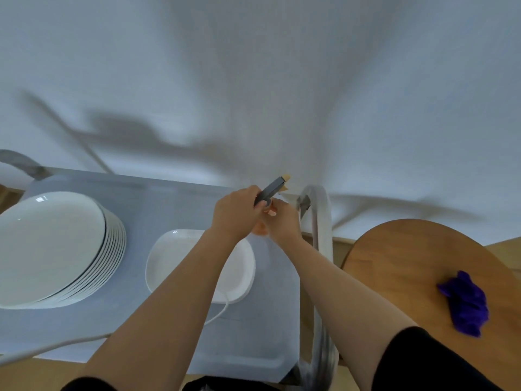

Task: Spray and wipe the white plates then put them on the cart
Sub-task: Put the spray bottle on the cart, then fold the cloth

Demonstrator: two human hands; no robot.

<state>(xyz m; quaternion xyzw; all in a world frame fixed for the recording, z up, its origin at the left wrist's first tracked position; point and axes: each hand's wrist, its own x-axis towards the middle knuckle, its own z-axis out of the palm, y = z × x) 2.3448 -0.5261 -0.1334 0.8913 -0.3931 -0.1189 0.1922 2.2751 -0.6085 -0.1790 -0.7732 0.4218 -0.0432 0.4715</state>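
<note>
Two hands meet over the far right corner of the cart, both busy with a small grey tool with a pale yellowish tip. The left hand has its fingers curled round the tool's near end, and the right hand is closed in against the same end from below, fingertips pinching at it; what exactly the tool is I cannot tell, though it may be a sprayer or a scraper.

On the grey top of the cart, a tall stack of round white plates sits at the left, its rims fanned out toward the right. Just right of it lies a single squarish white plate, partly hidden under the left forearm. A white cable trails from under that plate toward the near left. The cart's handle runs down its right side.

To the right, on a round wooden surface, a crumpled purple cloth lies untouched, well apart from both hands.

Judging by this, many plates already rest on the cart, so much of the carrying looks done. Whether each has been sprayed and wiped cannot be read from here. No wiping is under way at present: the cloth is idle, and the hands are occupied with the tool rather than with any plate.
</note>
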